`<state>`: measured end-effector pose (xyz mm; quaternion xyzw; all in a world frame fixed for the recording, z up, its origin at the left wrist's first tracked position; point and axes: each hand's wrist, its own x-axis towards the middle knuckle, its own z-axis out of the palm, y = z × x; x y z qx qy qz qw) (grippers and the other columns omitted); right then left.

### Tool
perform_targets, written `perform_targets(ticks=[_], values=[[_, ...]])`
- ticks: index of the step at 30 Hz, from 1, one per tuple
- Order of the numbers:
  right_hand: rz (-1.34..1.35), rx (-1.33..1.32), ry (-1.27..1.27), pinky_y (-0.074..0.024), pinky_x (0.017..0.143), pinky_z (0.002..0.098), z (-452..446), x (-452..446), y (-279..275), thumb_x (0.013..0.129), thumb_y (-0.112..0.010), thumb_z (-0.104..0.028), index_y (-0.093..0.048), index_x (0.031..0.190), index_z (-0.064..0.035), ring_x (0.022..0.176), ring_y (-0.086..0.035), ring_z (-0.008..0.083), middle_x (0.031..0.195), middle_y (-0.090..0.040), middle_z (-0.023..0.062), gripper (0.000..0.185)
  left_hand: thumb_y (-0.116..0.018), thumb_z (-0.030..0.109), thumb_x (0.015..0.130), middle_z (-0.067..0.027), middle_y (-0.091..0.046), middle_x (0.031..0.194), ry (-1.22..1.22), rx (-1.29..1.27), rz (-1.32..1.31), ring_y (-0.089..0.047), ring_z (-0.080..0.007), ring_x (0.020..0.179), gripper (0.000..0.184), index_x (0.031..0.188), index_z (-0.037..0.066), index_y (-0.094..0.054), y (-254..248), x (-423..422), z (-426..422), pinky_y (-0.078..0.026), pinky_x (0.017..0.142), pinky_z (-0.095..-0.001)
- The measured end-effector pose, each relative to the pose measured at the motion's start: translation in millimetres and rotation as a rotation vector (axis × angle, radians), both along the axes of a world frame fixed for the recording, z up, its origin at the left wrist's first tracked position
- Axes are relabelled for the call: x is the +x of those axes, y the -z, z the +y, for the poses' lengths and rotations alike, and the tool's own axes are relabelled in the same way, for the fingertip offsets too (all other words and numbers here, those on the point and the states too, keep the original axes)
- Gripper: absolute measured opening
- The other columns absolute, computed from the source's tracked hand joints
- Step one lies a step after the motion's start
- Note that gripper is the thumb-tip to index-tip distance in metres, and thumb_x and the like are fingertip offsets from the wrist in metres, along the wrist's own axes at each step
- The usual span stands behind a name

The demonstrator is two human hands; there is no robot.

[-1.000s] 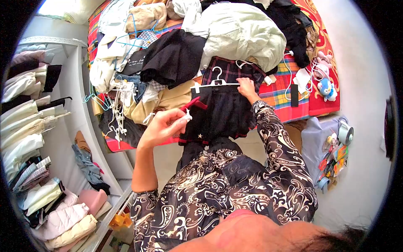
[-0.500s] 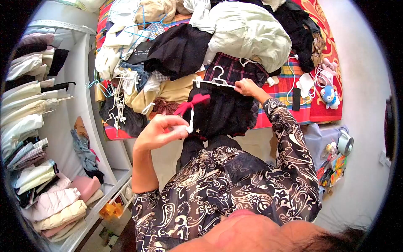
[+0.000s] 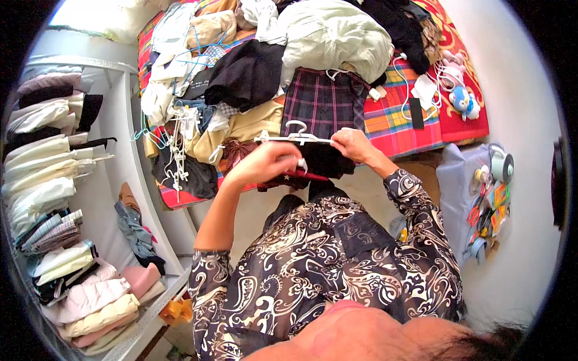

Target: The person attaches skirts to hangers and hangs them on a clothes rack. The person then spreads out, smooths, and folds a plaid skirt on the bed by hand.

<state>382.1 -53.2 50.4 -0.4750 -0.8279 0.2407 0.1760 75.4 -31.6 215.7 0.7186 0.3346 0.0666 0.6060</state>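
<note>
Hanger (image 3: 308, 139) drawn back, plaid skirt (image 3: 319, 102) more uncovered; left hand (image 3: 271, 161) brought up beside hanger. Right hand (image 3: 355, 145) clamped on hanger's right end; left hand curled by white piece (image 3: 302, 163), grip cannot be told. Apparently done: black skirt (image 3: 328, 157) hung from hanger at edge of bed (image 3: 394, 126); left unhung: plaid skirt, heaped clothes (image 3: 337, 42). Counted: one held hanger, one black skirt, one plaid, one red strip (image 3: 314, 176)
</note>
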Motion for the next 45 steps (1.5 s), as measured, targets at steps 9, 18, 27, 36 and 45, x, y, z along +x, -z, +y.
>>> perform_targets(ticks=[9, 18, 27, 36, 45], values=[[0.059, 0.152, -0.163, -0.0511, 0.066, 0.0404, -33, -26, -40, 0.086, -0.069, -0.018, -0.064, 0.083, -0.0052, 0.076, -0.062, 0.0303, 0.076, -0.062, 0.0102, 0.014, -0.062, 0.016, 0.097, 0.0024, -0.067, 0.082, -0.168, -0.173, -0.163, -0.05, -0.0017, 0.063, 0.017, 0.108, 0.003, -0.068, 31, -6, 34, -0.038, 0.053, -0.0193], [0.065, 0.073, -0.145, -0.0517, 0.07, 0.0429, -34, -31, -60, 0.087, -0.068, -0.021, -0.066, 0.084, -0.0071, 0.079, -0.064, 0.0315, 0.077, -0.063, 0.0113, 0.014, -0.063, 0.021, 0.098, 0.0007, -0.066, 0.095, -0.138, -0.231, -0.109, -0.059, -0.0058, 0.084, 0.026, 0.118, 0.005, -0.066, 68, -29, 32, -0.049, 0.074, -0.0229], [0.104, 0.12, -0.127, -0.0506, 0.068, 0.0438, -3, -19, -109, 0.088, -0.068, -0.022, -0.067, 0.085, -0.0044, 0.075, -0.065, 0.034, 0.076, -0.064, 0.0139, 0.017, -0.06, 0.008, 0.097, 0.0009, -0.066, 0.088, -0.276, 0.029, -0.254, -0.056, -0.0056, 0.074, 0.022, 0.116, 0.0, -0.067, 33, -15, 24, -0.047, 0.066, -0.0224], [0.137, 0.136, -0.177, -0.049, 0.066, 0.0419, 5, -29, -135, 0.089, -0.069, -0.02, -0.067, 0.087, -0.0024, 0.073, -0.064, 0.0319, 0.076, -0.064, 0.0131, 0.018, -0.059, 0.004, 0.093, -0.0087, -0.074, 0.102, -0.224, 0.139, -0.327, -0.066, -0.0116, 0.094, 0.021, 0.111, -0.001, -0.068, 10, -5, 28, -0.053, 0.083, -0.0268], [0.152, 0.215, -0.144, -0.0495, 0.065, 0.0406, 7, -22, -145, 0.088, -0.07, -0.021, -0.068, 0.087, -0.0036, 0.073, -0.064, 0.031, 0.076, -0.064, 0.0126, 0.017, -0.056, 0.008, 0.097, -0.0087, -0.073, 0.097, -0.303, 0.281, -0.233, -0.067, -0.0126, 0.091, 0.023, 0.116, -0.001, -0.066, -5, -2, 26, -0.053, 0.084, -0.0278]])
